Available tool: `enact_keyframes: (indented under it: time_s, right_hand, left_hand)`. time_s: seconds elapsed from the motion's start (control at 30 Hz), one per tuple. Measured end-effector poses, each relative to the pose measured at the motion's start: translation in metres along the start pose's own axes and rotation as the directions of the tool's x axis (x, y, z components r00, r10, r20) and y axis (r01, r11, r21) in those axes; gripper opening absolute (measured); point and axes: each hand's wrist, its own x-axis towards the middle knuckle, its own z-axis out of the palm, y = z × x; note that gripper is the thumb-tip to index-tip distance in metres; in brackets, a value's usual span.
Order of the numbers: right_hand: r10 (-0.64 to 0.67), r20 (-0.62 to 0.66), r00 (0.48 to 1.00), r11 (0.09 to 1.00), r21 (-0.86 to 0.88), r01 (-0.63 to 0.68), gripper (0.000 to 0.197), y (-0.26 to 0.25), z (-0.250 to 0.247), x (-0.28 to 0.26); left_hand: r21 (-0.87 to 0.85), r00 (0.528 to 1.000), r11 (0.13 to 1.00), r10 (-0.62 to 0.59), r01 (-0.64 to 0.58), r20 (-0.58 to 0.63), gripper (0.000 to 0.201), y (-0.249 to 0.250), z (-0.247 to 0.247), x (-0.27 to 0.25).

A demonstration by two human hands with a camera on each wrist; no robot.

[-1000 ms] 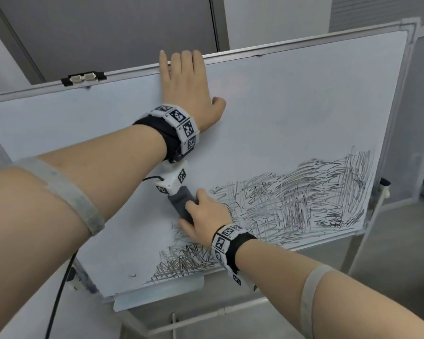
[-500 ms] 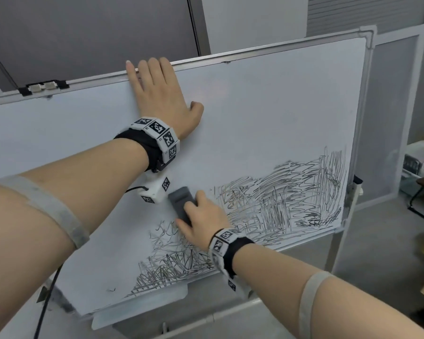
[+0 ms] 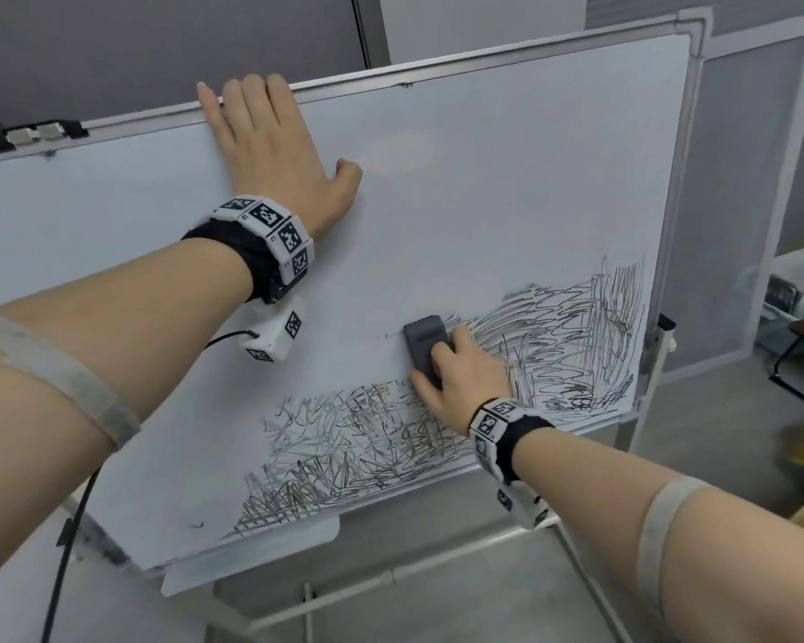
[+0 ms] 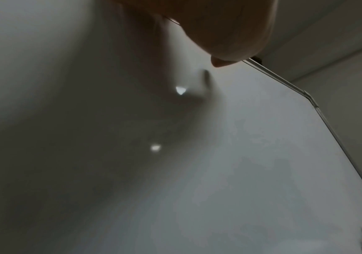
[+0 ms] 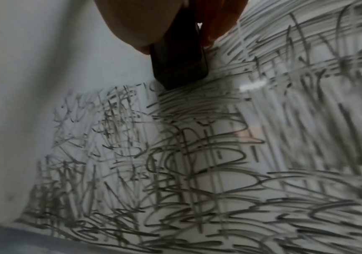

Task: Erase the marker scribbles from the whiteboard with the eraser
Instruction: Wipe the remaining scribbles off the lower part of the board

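Note:
The whiteboard (image 3: 507,178) leans on a metal stand, its upper part wiped white. Black marker scribbles (image 3: 576,336) fill the lower right and run along the bottom edge (image 3: 344,447). My right hand (image 3: 460,378) grips a dark grey eraser (image 3: 425,348) and presses it flat on the board at the scribbles' upper left edge. In the right wrist view the eraser (image 5: 177,60) sits under my fingers with scribbles (image 5: 197,163) all around below it. My left hand (image 3: 275,146) lies flat on the board, fingertips at the top frame. The left wrist view shows the palm (image 4: 219,29) and bare board (image 4: 262,154).
A marker tray (image 3: 251,554) hangs under the board's lower edge. A black-and-silver clip (image 3: 33,134) sits on the top frame at the left. Grey floor, a partition panel (image 3: 753,178) and boxes (image 3: 790,285) lie to the right of the stand.
My right hand has slid the eraser to the right along the top of the scribbles, wiping a band clean behind it. The left hand stays flat on the board.

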Motion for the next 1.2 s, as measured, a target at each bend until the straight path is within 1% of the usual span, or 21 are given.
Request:
enact_keyframes:
  time_s: [0.03,0.1,0.17,0.23,0.3,0.43,0.53,0.63,0.73,0.8,0.87,0.93,1.03,1.13,1.2]
  right_hand:
    - [-0.005,0.023,1.0,1.0,0.021,0.004,0.037,-0.011,0.001,0.001]
    - [-0.06,0.068,0.996,0.997,0.048,0.057,0.038,-0.036,0.006,0.004]
    - [-0.125,0.067,0.99,0.989,0.089,0.119,0.038,-0.056,0.012,0.007]
    - [-0.158,0.045,0.986,0.983,0.105,0.152,0.038,-0.057,0.016,0.008]
    - [-0.147,0.035,0.988,0.986,0.084,0.144,0.039,-0.038,0.013,0.005]
    - [-0.012,-0.013,1.0,1.0,0.001,0.012,0.037,0.023,0.001,0.002]
    - [0.011,-0.023,1.0,0.998,-0.056,-0.012,0.037,0.045,-0.005,0.002]
    - [0.011,0.011,1.0,1.0,0.001,-0.011,0.035,0.021,-0.009,0.001]
    - [-0.07,0.055,0.996,0.996,0.053,0.067,0.036,-0.022,0.001,0.006]
    - [-0.095,0.048,0.994,0.993,0.072,0.091,0.034,-0.042,0.01,0.01]
    - [-0.104,0.016,0.994,0.991,0.082,0.102,0.033,-0.045,0.013,0.011]
    - [-0.108,-0.007,0.994,0.991,0.085,0.108,0.032,-0.03,0.008,0.009]
    - [-0.096,-0.049,0.994,0.995,0.036,0.098,0.03,0.012,-0.004,0.008]
    - [-0.061,-0.06,0.996,0.998,-0.039,0.059,0.03,0.052,-0.016,0.006]
    - [-0.024,-0.072,0.997,0.998,-0.061,0.019,0.03,0.061,-0.019,0.003]
  left_hand:
    - [0.009,1.0,1.0,-0.012,0.012,0.003,0.076,0.003,-0.001,0.0]
    - [0.028,1.0,1.0,-0.013,0.012,0.017,0.079,0.005,-0.001,-0.001]
    - [0.045,0.999,0.999,0.01,-0.012,0.033,0.084,0.005,-0.001,-0.002]
    - [0.048,0.999,0.999,0.017,-0.019,0.035,0.085,0.002,-0.001,-0.003]
    - [0.046,0.999,0.999,0.018,-0.019,0.034,0.083,-0.002,-0.001,-0.002]
    - [0.044,0.999,0.999,0.006,-0.008,0.042,0.081,-0.008,0.0,0.003]
    - [0.051,0.999,0.999,0.003,-0.005,0.043,0.083,-0.006,0.001,0.005]
    - [0.05,1.0,0.999,-0.016,0.015,0.022,0.082,0.0,0.002,0.004]
    - [0.048,0.999,0.998,-0.033,0.033,0.001,0.08,0.004,0.002,0.002]
    - [0.047,0.999,0.998,-0.034,0.035,-0.003,0.078,0.004,0.001,0.0]
    - [0.048,0.999,0.998,-0.041,0.041,-0.004,0.077,0.001,-0.002,-0.001]
    - [0.05,0.999,0.998,-0.037,0.037,0.005,0.078,0.0,-0.003,-0.001]
    - [0.045,0.999,0.999,-0.026,0.025,0.019,0.08,-0.002,-0.006,-0.001]
    - [0.038,0.999,0.999,-0.024,0.023,0.036,0.082,0.0,-0.009,0.001]
    - [0.038,0.999,0.999,-0.013,0.012,0.039,0.083,0.001,-0.009,0.001]
